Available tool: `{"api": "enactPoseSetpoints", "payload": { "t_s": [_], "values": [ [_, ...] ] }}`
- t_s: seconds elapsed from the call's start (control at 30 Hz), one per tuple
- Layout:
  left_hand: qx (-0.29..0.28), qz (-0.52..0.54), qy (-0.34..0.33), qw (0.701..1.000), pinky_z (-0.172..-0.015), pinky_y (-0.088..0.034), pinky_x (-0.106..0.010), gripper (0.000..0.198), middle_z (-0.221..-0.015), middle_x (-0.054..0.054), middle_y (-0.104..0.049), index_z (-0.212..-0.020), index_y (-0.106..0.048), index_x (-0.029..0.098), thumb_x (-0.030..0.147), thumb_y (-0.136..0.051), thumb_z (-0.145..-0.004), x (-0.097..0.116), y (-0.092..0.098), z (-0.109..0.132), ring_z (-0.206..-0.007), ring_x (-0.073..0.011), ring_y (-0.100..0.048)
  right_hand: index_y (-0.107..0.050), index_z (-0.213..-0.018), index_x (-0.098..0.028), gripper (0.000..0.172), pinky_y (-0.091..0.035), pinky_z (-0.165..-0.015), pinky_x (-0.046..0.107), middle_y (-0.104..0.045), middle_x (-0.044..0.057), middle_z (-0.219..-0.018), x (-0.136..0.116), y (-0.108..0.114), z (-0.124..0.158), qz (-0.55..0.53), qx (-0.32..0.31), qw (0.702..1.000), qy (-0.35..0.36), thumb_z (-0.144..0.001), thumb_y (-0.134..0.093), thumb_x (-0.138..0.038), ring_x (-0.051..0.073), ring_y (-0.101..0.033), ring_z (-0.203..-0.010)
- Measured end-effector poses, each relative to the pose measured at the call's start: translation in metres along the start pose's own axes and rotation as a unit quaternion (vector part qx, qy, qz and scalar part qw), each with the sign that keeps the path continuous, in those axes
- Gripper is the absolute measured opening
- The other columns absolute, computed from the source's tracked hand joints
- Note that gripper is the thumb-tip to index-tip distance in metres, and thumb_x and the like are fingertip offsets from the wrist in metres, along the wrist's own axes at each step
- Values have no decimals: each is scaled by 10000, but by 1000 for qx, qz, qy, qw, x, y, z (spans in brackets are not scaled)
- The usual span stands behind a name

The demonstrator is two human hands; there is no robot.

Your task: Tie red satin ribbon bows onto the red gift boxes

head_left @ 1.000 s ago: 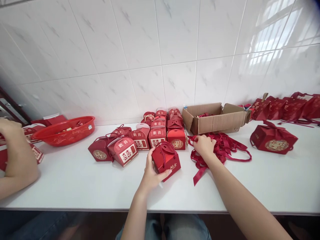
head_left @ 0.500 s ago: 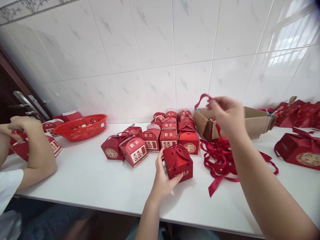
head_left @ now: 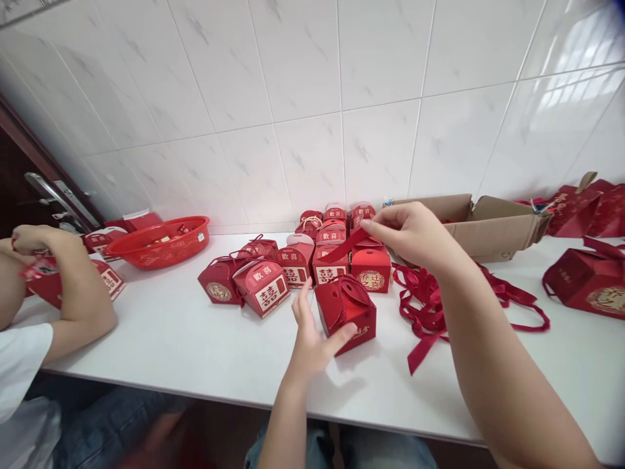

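Note:
My right hand (head_left: pixel 413 234) pinches one end of a red ribbon (head_left: pixel 340 251), which stretches out to the left above the boxes. Below it a small red gift box (head_left: pixel 359 329) with gold lettering and a twisted red cord across its top stands on the table. My left hand (head_left: pixel 315 345) is at the box's left side, its fingers spread and lifted off, the thumb close to the box front; whether the thumb touches is unclear. A tangled heap of red ribbons (head_left: pixel 424 307) lies under my right forearm.
Behind stand rows of red gift boxes (head_left: pixel 371 272), with a tied cluster (head_left: pixel 262 290) to the left. A cardboard carton (head_left: pixel 498 238) and another red box (head_left: pixel 586 280) are at right. Left are a red plastic basin (head_left: pixel 159 251) and another person's arm (head_left: pixel 81 293).
My right hand has come left and down from the carton, bringing the ribbon over the boxes. The left hand's fingers have loosened from the box. The other person now holds a small shiny packet.

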State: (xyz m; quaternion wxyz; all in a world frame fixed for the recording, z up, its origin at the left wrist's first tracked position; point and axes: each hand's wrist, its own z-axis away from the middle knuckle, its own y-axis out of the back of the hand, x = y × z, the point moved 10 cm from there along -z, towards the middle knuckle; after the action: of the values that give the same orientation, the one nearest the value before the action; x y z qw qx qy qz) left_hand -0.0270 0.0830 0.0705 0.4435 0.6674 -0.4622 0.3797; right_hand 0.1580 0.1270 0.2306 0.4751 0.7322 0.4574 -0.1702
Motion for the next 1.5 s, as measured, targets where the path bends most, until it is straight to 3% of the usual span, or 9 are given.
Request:
{"api": "enactPoseSetpoints", "payload": {
  "t_s": [0.07, 0.27, 0.37, 0.5, 0.67, 0.77, 0.9, 1.17, 1.5],
  "values": [
    [-11, 0, -34, 999, -1157, -183, -453, 798, -1508, -92, -232, -1416, -255, 297, 523, -646, -758, 25, 2, -6, -1433, -279, -151, -416, -533, -183, 395, -220, -454, 254, -286, -42, -499, -3, -8, 3, 9, -45, 999, 7, -813, -556, -424, 75, -250, -473],
    [-24, 26, -19, 999, -1033, -376, -386, 568, -1260, -69, -567, -1357, -409, 324, 482, -577, -838, 68, 0, -34, -1262, -238, -457, -282, -530, -193, 486, -158, -444, 261, -212, -53, -522, -5, -21, 12, -10, -134, 991, 3, -827, -543, -475, 67, -182, -473],
    [-64, 33, -15, 997, -972, -415, -334, 342, -1189, -58, -606, -1108, -633, 270, 470, -576, -837, 68, -9, -44, -1206, -241, -493, -345, -551, -190, 449, -174, -447, 253, -235, -54, -540, -10, -23, 14, -36, -159, 986, 17, -840, -541, -473, 67, -196, -479],
    [-69, 136, -11, 988, -778, -460, -251, 216, -807, -16, -608, -790, -614, 194, 400, -571, -835, 61, -12, -47, -852, -161, -580, -398, -564, -184, 425, -193, -458, 250, -267, -50, -550, -9, -20, 13, -27, -164, 986, 25, -848, -542, -463, 66, -221, -483],
    [29, 164, 5, 986, -707, -431, -215, 133, -774, 1, -587, -781, -606, 185, 317, -597, -776, 52, -2, -43, -764, -130, -546, -547, -595, -179, 372, -276, -465, 254, -450, -19, -558, 12, -26, 15, 59, -214, 975, -12, -815, -584, -476, 85, -361, -483],
    [16, 146, 0, 989, -640, -407, -213, 135, -707, 20, -554, -744, -586, 194, 322, -589, -787, 53, -10, -40, -679, -119, -510, -688, -828, -195, 309, -420, -600, 264, -651, 45, -837, 15, -31, 14, 59, -220, 974, -8, -781, -619, -494, 163, -572, -708],
    [-10, 106, -51, 993, -690, -420, -229, 157, -776, 10, -564, -787, -587, 203, 352, -560, -826, 64, -15, -35, -746, -137, -532, -648, -1138, -224, 439, -465, -797, 294, -642, 66, -1131, 7, -48, 14, -12, -266, 964, 22, -799, -598, -498, 214, -590, -992],
    [25, 67, -77, 994, -782, -445, -265, 148, -859, -17, -611, -833, -587, 201, 343, -550, -856, 72, -8, -25, -854, -166, -581, -661, -911, -154, 368, -354, -474, 208, -554, -9, -691, 1, -83, 26, -84, -405, 910, 23, -819, -573, -499, 87, -479, -565],
    [90, -239, -16, 967, -944, -329, -559, 203, -933, -92, -608, -815, -674, 229, 411, -665, -725, 43, 1, -37, -1016, -333, -523, -585, -702, -175, 388, -240, -462, 237, -424, -37, -605, 21, -51, 9, -39, -277, 960, -21, -749, -630, -557, 71, -306, -503]
  ]
}}
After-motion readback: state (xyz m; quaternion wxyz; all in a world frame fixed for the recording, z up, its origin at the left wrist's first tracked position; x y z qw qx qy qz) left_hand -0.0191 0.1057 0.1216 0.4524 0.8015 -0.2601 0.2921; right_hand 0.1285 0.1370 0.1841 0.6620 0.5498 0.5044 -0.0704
